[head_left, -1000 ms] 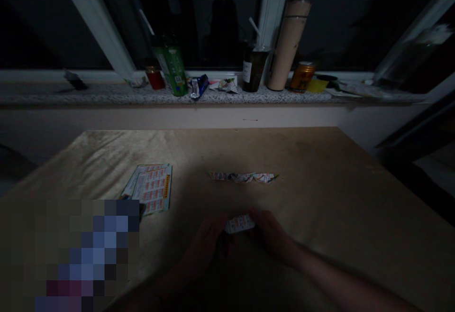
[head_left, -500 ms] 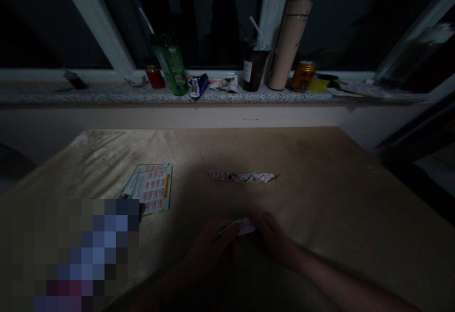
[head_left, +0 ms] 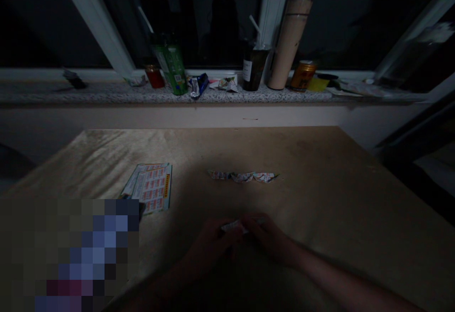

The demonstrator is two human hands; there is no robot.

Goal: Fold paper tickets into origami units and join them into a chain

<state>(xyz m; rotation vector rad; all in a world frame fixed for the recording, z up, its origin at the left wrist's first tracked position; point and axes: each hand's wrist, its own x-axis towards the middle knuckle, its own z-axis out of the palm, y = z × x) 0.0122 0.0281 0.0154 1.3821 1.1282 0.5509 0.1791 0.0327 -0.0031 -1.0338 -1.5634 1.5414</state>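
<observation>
Low on a tan table (head_left: 320, 184), my left hand (head_left: 209, 248) and my right hand (head_left: 268, 238) meet around a small folded printed paper (head_left: 232, 226). Both hands have their fingers pinched closed on it, and only a thin strip of it shows between them. Farther out on the table lies a row of folded printed paper pieces (head_left: 243, 176). A small stack of flat printed sheets (head_left: 151, 186) rests to the left.
A stone window sill (head_left: 106, 95) behind the table carries a green carton (head_left: 174, 70), a red jar (head_left: 155, 76), a dark cup with a straw (head_left: 253, 68), a tall beige tumbler (head_left: 287, 41), an orange can (head_left: 302, 76) and wrappers. A blurred patch covers the lower left.
My hands have closed in toward each other over the folded paper. It showed as a wider white piece a second ago and is now mostly covered and flatter.
</observation>
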